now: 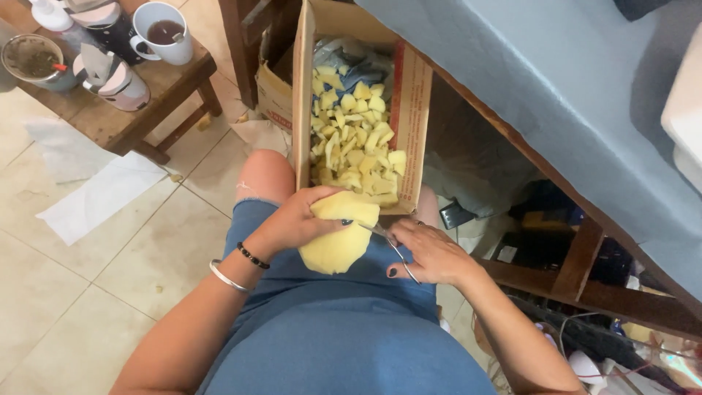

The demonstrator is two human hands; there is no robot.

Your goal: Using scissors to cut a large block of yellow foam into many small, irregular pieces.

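My left hand (pixel 296 219) grips a large peeled pale-yellow fruit or root piece (pixel 338 241) over my lap. In my right hand (pixel 431 252) is a thin metal knife (pixel 379 232) whose blade touches the right side of that yellow piece. Just beyond both hands a cardboard box (pixel 302 95) rests against my knees, holding several cut yellow chunks (pixel 358 146). I am seated, wearing a blue denim garment.
A low wooden stool (pixel 139 110) at the upper left carries a white mug (pixel 164 33) of dark drink, a round tin and bottles. White paper sheets (pixel 99 194) lie on the tiled floor. A wooden table with a blue cloth (pixel 556 95) is at the right, clutter beneath.
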